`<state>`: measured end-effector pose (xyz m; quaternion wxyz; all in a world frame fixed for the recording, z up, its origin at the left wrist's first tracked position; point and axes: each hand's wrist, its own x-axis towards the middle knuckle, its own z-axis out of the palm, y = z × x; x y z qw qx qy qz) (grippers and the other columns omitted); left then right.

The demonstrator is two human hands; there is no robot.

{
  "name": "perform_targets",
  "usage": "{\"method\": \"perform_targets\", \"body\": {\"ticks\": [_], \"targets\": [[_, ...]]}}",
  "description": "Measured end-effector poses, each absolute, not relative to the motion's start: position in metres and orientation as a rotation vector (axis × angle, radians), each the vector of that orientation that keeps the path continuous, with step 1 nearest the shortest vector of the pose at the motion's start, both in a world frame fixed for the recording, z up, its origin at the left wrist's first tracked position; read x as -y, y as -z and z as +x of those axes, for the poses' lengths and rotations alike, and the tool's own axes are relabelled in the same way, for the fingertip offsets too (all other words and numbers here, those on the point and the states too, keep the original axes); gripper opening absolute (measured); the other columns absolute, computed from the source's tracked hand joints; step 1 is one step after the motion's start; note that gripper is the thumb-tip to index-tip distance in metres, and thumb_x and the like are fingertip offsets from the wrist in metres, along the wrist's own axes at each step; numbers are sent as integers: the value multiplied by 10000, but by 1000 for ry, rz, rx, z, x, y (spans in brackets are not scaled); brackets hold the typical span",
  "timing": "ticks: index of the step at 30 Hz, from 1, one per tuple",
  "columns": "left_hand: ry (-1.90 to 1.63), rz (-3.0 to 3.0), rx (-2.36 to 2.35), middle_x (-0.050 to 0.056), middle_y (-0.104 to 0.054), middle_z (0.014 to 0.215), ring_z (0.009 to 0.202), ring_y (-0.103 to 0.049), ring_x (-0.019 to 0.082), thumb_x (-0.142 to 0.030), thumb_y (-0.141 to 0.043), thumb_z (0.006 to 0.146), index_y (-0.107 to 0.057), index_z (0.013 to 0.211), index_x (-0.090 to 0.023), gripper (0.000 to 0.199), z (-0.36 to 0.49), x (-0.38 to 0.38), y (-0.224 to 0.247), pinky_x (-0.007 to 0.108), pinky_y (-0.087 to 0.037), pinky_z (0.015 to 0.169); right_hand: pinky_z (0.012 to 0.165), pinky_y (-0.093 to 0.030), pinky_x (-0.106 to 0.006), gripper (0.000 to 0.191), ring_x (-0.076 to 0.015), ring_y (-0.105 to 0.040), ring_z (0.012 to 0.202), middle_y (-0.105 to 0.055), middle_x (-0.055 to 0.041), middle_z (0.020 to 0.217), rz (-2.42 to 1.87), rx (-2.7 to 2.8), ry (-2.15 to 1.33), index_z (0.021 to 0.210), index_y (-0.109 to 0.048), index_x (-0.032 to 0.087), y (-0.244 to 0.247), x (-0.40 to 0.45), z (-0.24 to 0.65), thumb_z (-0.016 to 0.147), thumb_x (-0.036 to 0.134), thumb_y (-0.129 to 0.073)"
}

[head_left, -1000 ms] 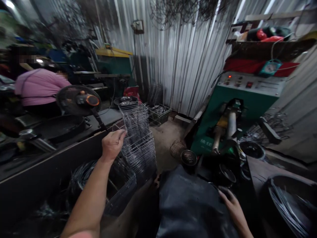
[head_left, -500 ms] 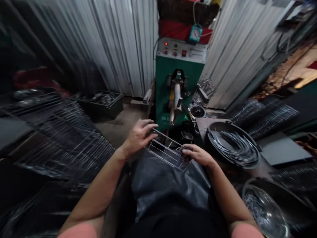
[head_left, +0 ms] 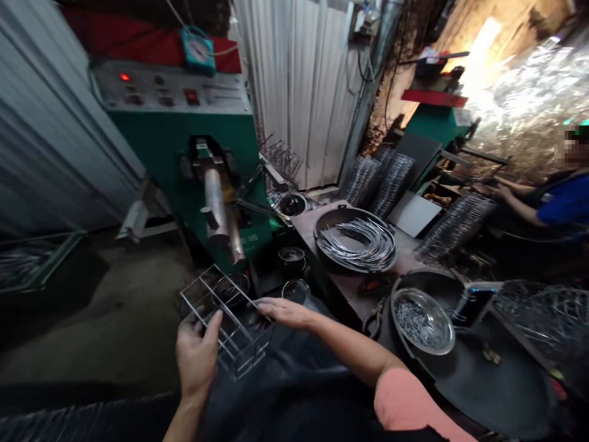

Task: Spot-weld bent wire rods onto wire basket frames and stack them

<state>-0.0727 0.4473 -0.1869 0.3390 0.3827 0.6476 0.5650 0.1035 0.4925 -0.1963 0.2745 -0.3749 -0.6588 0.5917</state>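
Observation:
Over my lap, a small box-like wire rack of thin metal rods is held tilted between both hands. My left hand grips its near left side, the thumb lying along a rod. On the right side, my right hand holds the rack's edge; its fingertips are partly hidden behind the wires. Just beyond the rack stands a green machine with a control panel and a lit red lamp. Its metal electrode arms jut toward me above the rack.
To the right, a round pan holds bent wires. Nearer is a metal bowl of short metal pieces, on a large dark tray with a phone. Stacked wire parts stand behind. A person in a blue sleeve sits far right.
The view has swung right, bringing the co-worker into sight. The wire rack has been turned and tilted; my left hand has shifted to its near side, and both hands remain on it.

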Motion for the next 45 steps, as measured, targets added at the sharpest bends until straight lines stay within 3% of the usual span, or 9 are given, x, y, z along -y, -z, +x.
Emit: {"method": "perform_targets", "body": {"ticks": [4,7,11,18,24,31,35,41,45], "targets": [[-1280,882,-1719,65,-648,914,944,-604,268,-490,-674,614,-601,899,-169,436,-73,-443,192,425,-466,888,931,-404,-294,306,-194,-549,1063,-610,-55,1152,-1478,1914,-982,1145,-595,189,205,-533,190,865,303,-546],[-1214,847,-1750,58,-652,945,934,-605,267,-479,-669,606,-604,837,-188,377,-74,-440,195,400,-491,845,911,-392,-268,306,-183,-531,1074,-586,-90,1187,-2014,2007,-503,1186,-563,158,213,-566,264,922,222,-424],[-1143,862,-1759,43,-654,831,902,-607,286,-505,-676,545,-620,828,-215,409,-75,-445,199,406,-502,797,901,-363,-316,301,-239,-507,1075,-587,-160,1141,-2392,2092,-253,1161,-569,105,227,-585,326,883,187,-485],[-1048,862,-1755,40,-644,757,888,-607,300,-538,-686,485,-631,840,-231,473,-66,-451,189,424,-500,802,878,-319,-324,311,-230,-483,1042,-582,-163,1106,-2386,2224,-188,1130,-569,129,245,-586,343,927,123,-333],[-1079,766,-1746,24,-636,778,942,-589,311,-521,-713,414,-606,818,-238,504,-70,-450,193,448,-439,904,810,-335,-251,277,-195,-491,961,-594,-140,1030,-2251,2261,-127,1091,-588,105,228,-581,366,903,99,-385],[-1086,751,-1756,16,-617,715,865,-595,288,-538,-718,398,-601,808,-207,540,-64,-442,181,396,-481,771,759,-374,-238,203,-169,-539,841,-608,-105,946,-2145,2156,8,983,-613,131,195,-580,401,879,114,-440],[-1088,734,-1734,13,-633,756,882,-597,279,-528,-725,399,-592,837,-192,568,-62,-439,176,398,-465,828,775,-412,-274,217,-191,-555,846,-619,-101,931,-2049,2063,104,979,-610,143,179,-586,416,830,91,-462],[-1091,720,-1688,21,-646,839,998,-565,308,-543,-733,374,-596,854,-206,602,-69,-438,184,437,-382,956,759,-450,-299,217,-207,-583,836,-644,-84,913,-1805,1698,276,976,-663,181,119,-585,439,834,234,-507],[-1102,736,-1665,19,-647,821,955,-571,286,-541,-733,375,-594,855,-202,605,-70,-436,184,394,-422,880,728,-444,-303,225,-206,-587,790,-655,-69,867,-1750,1643,353,936,-691,186,60,-563,436,801,311,-561]]}}
